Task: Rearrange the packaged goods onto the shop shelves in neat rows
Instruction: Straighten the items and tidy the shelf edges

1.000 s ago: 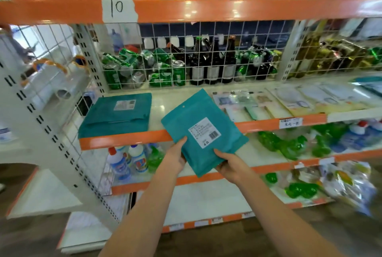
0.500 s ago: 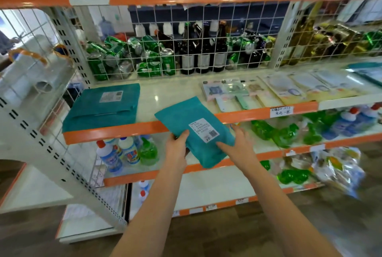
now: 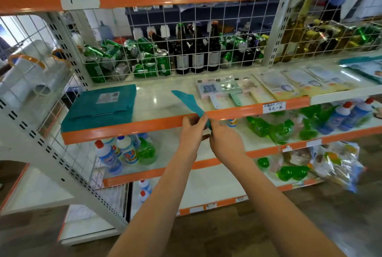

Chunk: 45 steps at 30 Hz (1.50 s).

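Note:
A flat teal packet (image 3: pixel 189 102) is turned nearly edge-on to me, its far end over the white shelf board (image 3: pixel 157 101) and its near end at the orange shelf lip. My left hand (image 3: pixel 193 130) and my right hand (image 3: pixel 224 137) both pinch its near end, close together just below the lip. A stack of matching teal packets (image 3: pixel 101 107) lies flat on the same shelf to the left.
Flat carded goods (image 3: pixel 225 91) and pale packets (image 3: pixel 289 83) lie to the right on this shelf. A wire grid (image 3: pixel 186 35) backs it, with green cans and dark bottles behind. Cleaner bottles (image 3: pixel 124 151) and green refill pouches (image 3: pixel 279 128) fill the lower shelves.
The packet went from lying face-up in my hands to nearly edge-on, and moved up and over the shelf. My hands came close together at its near end.

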Each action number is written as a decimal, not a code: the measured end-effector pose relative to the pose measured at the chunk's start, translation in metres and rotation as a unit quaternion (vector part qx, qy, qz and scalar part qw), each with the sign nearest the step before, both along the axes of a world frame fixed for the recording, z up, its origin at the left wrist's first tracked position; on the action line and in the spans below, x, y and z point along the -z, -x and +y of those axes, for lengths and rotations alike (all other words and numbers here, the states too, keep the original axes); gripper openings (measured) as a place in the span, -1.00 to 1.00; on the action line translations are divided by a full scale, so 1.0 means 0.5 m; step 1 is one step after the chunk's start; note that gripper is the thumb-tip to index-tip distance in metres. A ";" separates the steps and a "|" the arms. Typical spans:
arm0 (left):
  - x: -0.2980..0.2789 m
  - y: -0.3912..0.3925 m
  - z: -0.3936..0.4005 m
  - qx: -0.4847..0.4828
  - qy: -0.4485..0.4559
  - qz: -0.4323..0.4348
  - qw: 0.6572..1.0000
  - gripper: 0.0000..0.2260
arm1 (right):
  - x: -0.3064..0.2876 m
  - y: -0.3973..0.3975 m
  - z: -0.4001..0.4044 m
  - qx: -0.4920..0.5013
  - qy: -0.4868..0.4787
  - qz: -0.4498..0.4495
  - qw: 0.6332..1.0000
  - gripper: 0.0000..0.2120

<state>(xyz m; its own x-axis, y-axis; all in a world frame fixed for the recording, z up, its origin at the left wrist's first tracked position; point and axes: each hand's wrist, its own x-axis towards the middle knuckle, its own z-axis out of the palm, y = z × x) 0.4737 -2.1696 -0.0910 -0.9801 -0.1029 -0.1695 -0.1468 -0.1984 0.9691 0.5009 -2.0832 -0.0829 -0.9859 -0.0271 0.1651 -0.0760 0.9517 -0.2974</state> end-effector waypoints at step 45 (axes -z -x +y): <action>0.047 0.036 0.927 0.431 0.517 0.299 0.677 -0.63 | 0.073 -0.368 0.998 0.431 0.720 0.124 0.529 -0.92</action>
<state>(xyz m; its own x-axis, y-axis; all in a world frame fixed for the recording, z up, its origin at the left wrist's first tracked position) 0.4557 -1.7060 -0.1145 -0.6135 0.7896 0.0091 0.7030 0.5409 0.4617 0.6849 -1.5842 -0.1196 -0.4724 0.7453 -0.4704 -0.0045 -0.5358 -0.8443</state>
